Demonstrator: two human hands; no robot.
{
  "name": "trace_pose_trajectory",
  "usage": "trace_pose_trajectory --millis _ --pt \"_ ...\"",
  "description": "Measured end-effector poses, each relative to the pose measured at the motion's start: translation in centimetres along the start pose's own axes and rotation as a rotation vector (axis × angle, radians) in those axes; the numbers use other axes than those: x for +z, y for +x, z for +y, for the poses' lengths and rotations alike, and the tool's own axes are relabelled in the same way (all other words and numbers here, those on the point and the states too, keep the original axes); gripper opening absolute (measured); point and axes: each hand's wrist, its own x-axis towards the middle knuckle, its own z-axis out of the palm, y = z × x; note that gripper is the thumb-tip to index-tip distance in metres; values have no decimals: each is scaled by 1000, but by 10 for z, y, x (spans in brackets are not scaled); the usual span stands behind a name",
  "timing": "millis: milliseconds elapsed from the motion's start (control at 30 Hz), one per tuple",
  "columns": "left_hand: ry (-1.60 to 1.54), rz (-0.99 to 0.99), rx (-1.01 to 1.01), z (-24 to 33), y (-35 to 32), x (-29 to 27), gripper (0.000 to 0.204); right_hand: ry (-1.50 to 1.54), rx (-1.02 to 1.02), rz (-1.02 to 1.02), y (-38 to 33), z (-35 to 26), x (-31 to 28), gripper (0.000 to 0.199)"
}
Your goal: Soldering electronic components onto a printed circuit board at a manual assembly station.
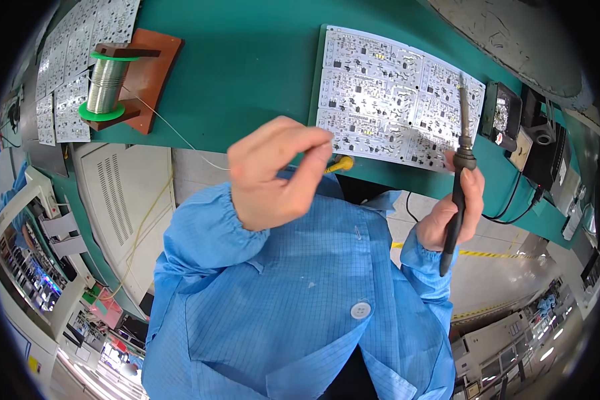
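My left hand (267,177) is closed in a pinch just in front of the near edge of a panel of circuit boards (363,93). A thin solder wire (173,130) runs into this hand from a spool with green flanges (105,87); its end at the fingertips is too fine to make out. My right hand (472,203) grips a soldering iron (453,230) by its black handle. The iron stands nearly upright in the picture, its metal tip over the panel's right side. Whether the tip touches the board I cannot tell.
The spool sits on a brown stand (160,50) on the green bench mat (247,67). More board panels (73,47) lie at the far left. A black-framed box (502,113) stands right of the panel. A small yellow piece (342,164) shows at the bench's near edge.
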Motion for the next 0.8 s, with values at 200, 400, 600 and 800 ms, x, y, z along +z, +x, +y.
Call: trace_pose_trajectory --millis 200,400,600,800 --pt "72 -61 259 -16 4 27 18 126 126 -58 6 -8 -17 30" --pt "146 -2 316 -15 11 43 19 228 170 -66 11 -1 -23 17" --pt "181 -1 330 -18 11 47 18 272 207 -101 16 6 -25 15" --pt "285 -58 325 -14 14 47 14 389 330 -76 21 8 -25 18"
